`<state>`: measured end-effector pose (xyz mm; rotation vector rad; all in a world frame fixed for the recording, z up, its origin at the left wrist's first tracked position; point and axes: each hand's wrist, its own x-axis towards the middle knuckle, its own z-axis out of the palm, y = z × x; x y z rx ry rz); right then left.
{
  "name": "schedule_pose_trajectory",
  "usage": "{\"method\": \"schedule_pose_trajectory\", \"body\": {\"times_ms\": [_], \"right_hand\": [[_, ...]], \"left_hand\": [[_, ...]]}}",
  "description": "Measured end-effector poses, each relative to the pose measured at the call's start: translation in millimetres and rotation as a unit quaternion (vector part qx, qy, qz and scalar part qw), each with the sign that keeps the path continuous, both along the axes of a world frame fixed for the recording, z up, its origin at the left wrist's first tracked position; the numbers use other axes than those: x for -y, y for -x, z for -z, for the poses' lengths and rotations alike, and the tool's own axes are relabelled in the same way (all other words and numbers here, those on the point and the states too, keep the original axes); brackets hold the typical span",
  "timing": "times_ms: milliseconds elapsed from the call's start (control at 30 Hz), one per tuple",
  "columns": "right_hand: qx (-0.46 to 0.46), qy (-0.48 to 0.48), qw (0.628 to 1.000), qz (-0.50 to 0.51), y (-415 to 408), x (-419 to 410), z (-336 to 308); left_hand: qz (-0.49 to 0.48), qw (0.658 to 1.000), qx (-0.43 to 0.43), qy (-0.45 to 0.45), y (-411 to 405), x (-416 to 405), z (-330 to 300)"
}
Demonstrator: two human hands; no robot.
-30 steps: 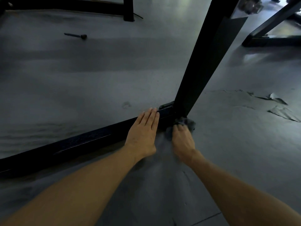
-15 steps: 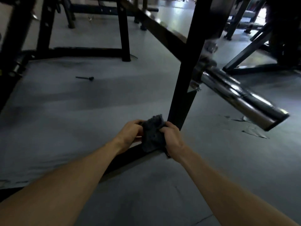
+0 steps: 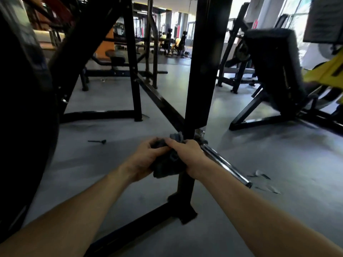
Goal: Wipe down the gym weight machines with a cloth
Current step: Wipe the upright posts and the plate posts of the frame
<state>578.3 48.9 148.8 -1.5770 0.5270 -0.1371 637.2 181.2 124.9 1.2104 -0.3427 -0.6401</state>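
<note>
A dark grey cloth [image 3: 165, 166] is bunched between both hands in the middle of the head view. My left hand [image 3: 143, 159] grips its left side, fingers curled over the top. My right hand [image 3: 189, 157] holds its right side, index finger laid across the cloth. Both hands are in front of the black upright post [image 3: 196, 93] of a weight machine, well above its floor bar [image 3: 141, 225]. A chrome sleeve [image 3: 226, 166] sticks out from the post to the right, just behind my right hand.
A large black weight plate [image 3: 24, 115] fills the left edge. A small bolt [image 3: 97, 141] lies on the grey floor. A black and yellow leg machine [image 3: 278, 75] stands at the right. More racks and benches [image 3: 115, 71] stand behind. Torn floor patches [image 3: 263, 179] lie right.
My hands left the base of the post and the floor bar and rose with the cloth. The left hand took hold of the cloth. The view tilted up to show the gym.
</note>
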Motion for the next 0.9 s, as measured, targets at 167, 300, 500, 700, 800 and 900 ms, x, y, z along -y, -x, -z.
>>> {"method": "schedule_pose_trajectory", "body": {"times_ms": [167, 300, 500, 700, 800, 900], "right_hand": [[0.031, -0.004, 0.999, -0.015, 23.5, 45.3, -62.3], [0.019, 0.083, 0.996, -0.022, 56.9, 84.8, -110.7], [-0.008, 0.235, 0.971, 0.036, 74.8, 115.1, -126.8], [0.007, 0.263, 0.962, 0.065, 89.0, 134.9, -136.2], [0.041, 0.218, 0.973, 0.068, 89.6, 139.3, -154.9], [0.073, 0.192, 0.978, 0.039, 90.7, 143.5, -175.4]], "left_hand": [[-0.027, 0.996, 0.086, -0.025, 6.8, 29.0, -51.5], [-0.045, 0.976, 0.195, -0.085, 13.9, 57.6, -90.6], [-0.07, 0.924, 0.324, -0.19, 27.0, 94.5, -107.3], [-0.08, 0.89, 0.401, -0.202, 42.1, 120.6, -127.7], [-0.075, 0.89, 0.412, -0.181, 45.2, 123.9, -153.5], [-0.07, 0.894, 0.413, -0.158, 44.6, 124.9, -177.4]]}}
